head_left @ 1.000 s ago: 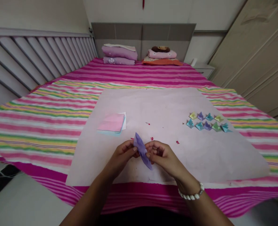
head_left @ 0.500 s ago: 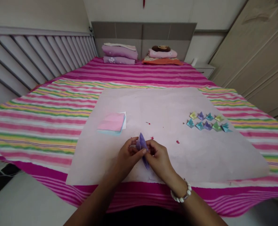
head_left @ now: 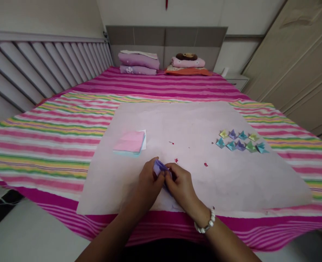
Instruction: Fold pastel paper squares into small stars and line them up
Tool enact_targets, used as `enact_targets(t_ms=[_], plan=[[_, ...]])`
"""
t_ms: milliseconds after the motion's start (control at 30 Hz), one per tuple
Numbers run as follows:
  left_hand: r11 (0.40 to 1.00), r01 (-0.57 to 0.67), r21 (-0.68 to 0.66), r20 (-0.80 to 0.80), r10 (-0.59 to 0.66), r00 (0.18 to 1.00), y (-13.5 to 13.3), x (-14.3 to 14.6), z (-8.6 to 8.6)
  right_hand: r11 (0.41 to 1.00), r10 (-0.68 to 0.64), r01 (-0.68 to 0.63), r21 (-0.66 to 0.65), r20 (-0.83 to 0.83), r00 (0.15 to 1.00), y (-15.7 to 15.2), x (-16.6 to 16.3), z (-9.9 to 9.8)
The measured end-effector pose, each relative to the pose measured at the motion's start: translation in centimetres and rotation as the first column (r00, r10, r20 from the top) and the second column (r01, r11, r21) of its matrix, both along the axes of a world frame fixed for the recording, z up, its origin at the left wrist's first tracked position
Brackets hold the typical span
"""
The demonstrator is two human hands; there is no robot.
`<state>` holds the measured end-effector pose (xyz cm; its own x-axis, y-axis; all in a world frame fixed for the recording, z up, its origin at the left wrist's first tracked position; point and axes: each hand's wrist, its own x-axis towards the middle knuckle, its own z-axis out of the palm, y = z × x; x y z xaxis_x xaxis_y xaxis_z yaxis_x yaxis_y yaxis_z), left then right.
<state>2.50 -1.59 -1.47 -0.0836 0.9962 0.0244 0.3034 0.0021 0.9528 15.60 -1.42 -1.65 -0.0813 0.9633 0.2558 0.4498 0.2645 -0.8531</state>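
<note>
Between my two hands is a folded piece of purple origami paper (head_left: 159, 167), partly covered by my fingers. My left hand (head_left: 149, 181) grips its left side, thumb pressed near the middle. From the other side my right hand (head_left: 181, 182) pinches it with thumb and forefinger; a white bead bracelet circles that wrist. The lower end of the paper shows dimly beneath the hands. Both hands are just above a large pale sheet (head_left: 193, 120) spread over the bed.
A stack of square paper (head_left: 129, 142), pink on top, lies on the sheet at left. Several folded paper pieces (head_left: 240, 145) in yellow, purple, blue and green form two rows at right. Small red scraps (head_left: 206, 165) are scattered mid-sheet. Folded bedding (head_left: 139, 60) stands by the headboard.
The purple paper has tilted leftward; its upright point is lower and its top now looks opened or bent. My fingers have closed in around it, with both thumbs together at its middle.
</note>
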Motion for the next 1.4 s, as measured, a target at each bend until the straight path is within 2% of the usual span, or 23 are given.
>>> enact_targets(t_ms=[100,200,333,433,533,633,733,833,933,1000,1067,1167,1267,1400], plan=[[0.999,0.009,-0.038,0.064,-0.006,0.998,0.1,-0.1,-0.2,1.000,0.008,-0.008,-0.001,0.013,1.000,0.1,0.2,-0.2],[1.000,0.010,-0.027,0.004,-0.010,1.000,0.2,-0.3,-0.2,1.000,0.012,-0.012,0.003,0.004,1.000,0.2,0.5,-0.4],[0.997,0.044,0.058,-0.038,-0.041,0.998,0.3,-0.7,-0.1,0.999,0.003,-0.010,-0.050,-0.149,0.989,0.4,0.7,-0.5],[0.994,0.091,0.066,0.017,-0.092,0.996,0.5,-0.8,0.2,0.971,-0.063,-0.024,-0.236,-0.353,0.934,0.7,0.7,-0.5],[0.987,0.155,-0.044,0.136,-0.147,0.980,0.7,-1.0,0.6,0.918,-0.158,-0.060,-0.392,-0.501,0.851,1.1,0.8,-0.6],[0.965,0.240,-0.104,0.277,-0.204,0.939,0.7,-1.3,0.8,0.893,-0.222,-0.074,-0.444,-0.577,0.786,1.5,1.1,-0.6],[0.935,0.351,-0.055,0.396,-0.302,0.867,0.5,-1.5,0.7,0.876,-0.253,-0.104,-0.471,-0.633,0.732,1.6,1.3,-0.3],[0.929,0.369,0.041,0.328,-0.361,0.873,0.6,-1.6,0.4,0.863,-0.263,-0.140,-0.485,-0.669,0.695,1.6,1.4,0.2],[0.955,0.275,0.107,0.166,-0.290,0.942,0.9,-1.4,0.2,0.862,-0.236,-0.179,-0.475,-0.686,0.688,1.4,1.4,0.5],[0.975,0.199,0.100,0.145,-0.212,0.966,1.2,-1.3,0.2,0.865,-0.185,-0.225,-0.449,-0.700,0.689,1.3,1.5,0.7],[0.988,0.143,0.053,0.212,-0.151,0.966,1.3,-1.1,0.2,0.878,-0.126,-0.257,-0.403,-0.714,0.689,1.2,1.6,0.6],[0.991,0.121,-0.063,0.355,-0.091,0.930,1.3,-1.0,0.3,0.909,-0.062,-0.253,-0.332,-0.705,0.706,1.2,1.9,0.4],[0.983,0.108,-0.147,0.444,-0.032,0.895,1.1,-0.9,0.5,0.899,-0.028,-0.267,-0.348,-0.654,0.756,0.9,1.7,0.1],[0.970,0.197,-0.140,0.537,-0.092,0.839,0.8,-0.5,1.0,0.878,-0.006,-0.295,-0.376,-0.626,0.780,0.4,1.1,-0.1]])
